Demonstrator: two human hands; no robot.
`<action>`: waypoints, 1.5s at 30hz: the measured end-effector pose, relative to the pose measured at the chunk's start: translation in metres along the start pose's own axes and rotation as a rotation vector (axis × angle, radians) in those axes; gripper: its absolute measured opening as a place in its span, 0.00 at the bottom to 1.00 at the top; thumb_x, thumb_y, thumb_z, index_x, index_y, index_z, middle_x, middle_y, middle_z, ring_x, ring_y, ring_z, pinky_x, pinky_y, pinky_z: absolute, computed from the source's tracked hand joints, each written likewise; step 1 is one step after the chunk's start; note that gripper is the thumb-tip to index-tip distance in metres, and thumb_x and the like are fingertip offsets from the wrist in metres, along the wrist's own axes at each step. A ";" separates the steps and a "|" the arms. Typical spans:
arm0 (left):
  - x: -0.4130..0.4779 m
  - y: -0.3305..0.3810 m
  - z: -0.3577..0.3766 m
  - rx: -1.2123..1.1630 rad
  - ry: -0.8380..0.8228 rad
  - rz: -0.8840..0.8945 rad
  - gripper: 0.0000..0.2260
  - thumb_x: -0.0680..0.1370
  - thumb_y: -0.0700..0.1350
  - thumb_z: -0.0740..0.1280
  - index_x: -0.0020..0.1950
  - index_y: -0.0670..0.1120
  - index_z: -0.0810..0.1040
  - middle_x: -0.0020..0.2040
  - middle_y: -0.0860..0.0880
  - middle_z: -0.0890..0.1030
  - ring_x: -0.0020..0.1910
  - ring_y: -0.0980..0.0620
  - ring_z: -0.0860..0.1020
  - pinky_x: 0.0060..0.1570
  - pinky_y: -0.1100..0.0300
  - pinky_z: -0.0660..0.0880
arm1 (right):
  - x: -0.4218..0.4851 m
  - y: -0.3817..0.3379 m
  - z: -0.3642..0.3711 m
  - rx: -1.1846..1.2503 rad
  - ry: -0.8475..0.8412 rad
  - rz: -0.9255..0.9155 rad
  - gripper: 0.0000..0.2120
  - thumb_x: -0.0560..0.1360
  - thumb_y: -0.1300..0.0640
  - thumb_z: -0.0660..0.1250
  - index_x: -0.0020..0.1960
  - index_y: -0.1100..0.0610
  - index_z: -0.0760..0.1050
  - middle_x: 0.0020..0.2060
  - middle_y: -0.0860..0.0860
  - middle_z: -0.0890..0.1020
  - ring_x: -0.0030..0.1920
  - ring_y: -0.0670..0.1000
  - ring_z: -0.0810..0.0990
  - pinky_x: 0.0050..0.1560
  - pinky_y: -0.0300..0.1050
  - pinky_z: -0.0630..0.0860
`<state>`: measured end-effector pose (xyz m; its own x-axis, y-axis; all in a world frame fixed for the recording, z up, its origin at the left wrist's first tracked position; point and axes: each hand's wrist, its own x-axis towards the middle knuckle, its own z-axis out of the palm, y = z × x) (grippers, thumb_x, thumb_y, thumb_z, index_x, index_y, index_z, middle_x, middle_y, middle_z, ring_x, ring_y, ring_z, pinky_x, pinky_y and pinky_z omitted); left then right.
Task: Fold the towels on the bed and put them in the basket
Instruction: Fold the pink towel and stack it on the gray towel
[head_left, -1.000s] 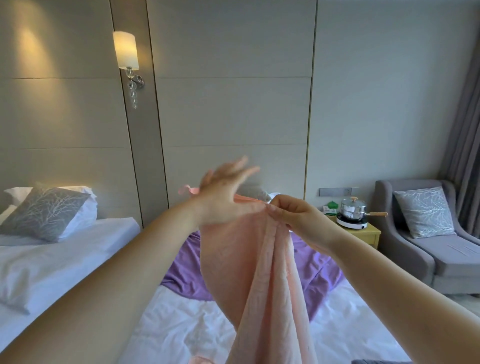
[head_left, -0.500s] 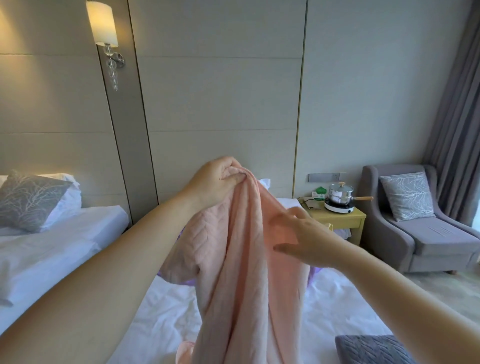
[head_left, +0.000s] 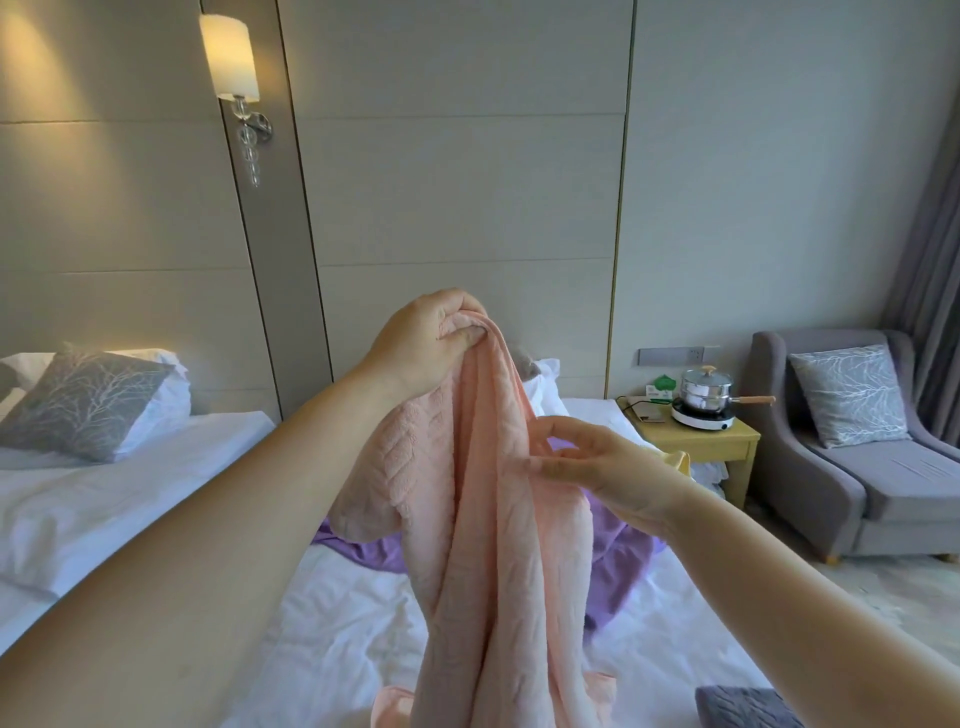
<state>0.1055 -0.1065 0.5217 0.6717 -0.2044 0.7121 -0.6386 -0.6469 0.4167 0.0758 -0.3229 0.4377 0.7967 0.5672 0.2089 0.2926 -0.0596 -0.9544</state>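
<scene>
The left hand (head_left: 426, 343) grips the top of the pink towel (head_left: 493, 545), fingers curled round the bunched cloth. The towel hangs above the bed (head_left: 337, 623) in long vertical folds; its plush surface bears an embossed chevron pattern. The right hand (head_left: 613, 473), fingers spread, touches its right edge.

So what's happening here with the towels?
A person at the bed holds a pink towel up in the air. The left hand grips its bunched top, while the right hand touches one edge lower down; whether it pinches that edge is unclear. The towel hangs loose, not yet folded. A purple towel lies crumpled on the bed behind it. No basket is in view.
</scene>
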 end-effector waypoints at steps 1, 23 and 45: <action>0.000 -0.002 -0.001 -0.008 0.013 -0.019 0.03 0.77 0.40 0.67 0.48 0.46 0.79 0.47 0.53 0.81 0.53 0.52 0.78 0.58 0.59 0.71 | 0.000 0.003 0.001 -0.028 -0.021 0.004 0.14 0.71 0.55 0.73 0.51 0.61 0.77 0.49 0.53 0.82 0.50 0.49 0.81 0.56 0.43 0.76; -0.019 -0.070 -0.022 0.091 0.300 -0.583 0.04 0.73 0.45 0.69 0.48 0.49 0.79 0.47 0.48 0.81 0.48 0.46 0.78 0.42 0.61 0.68 | 0.002 -0.003 -0.024 -0.350 0.425 -0.077 0.09 0.74 0.55 0.70 0.39 0.57 0.74 0.30 0.50 0.70 0.30 0.46 0.65 0.33 0.40 0.61; -0.030 -0.035 0.033 -0.374 -0.263 -0.304 0.05 0.78 0.39 0.67 0.48 0.49 0.77 0.41 0.56 0.79 0.40 0.65 0.75 0.45 0.74 0.70 | 0.006 0.030 -0.008 -0.465 0.007 0.100 0.17 0.70 0.53 0.74 0.56 0.41 0.75 0.51 0.43 0.78 0.47 0.38 0.76 0.49 0.31 0.72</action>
<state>0.1202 -0.1018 0.4667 0.8873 -0.2570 0.3829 -0.4589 -0.4097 0.7884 0.0932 -0.3277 0.4122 0.8364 0.5340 0.1237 0.4185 -0.4764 -0.7732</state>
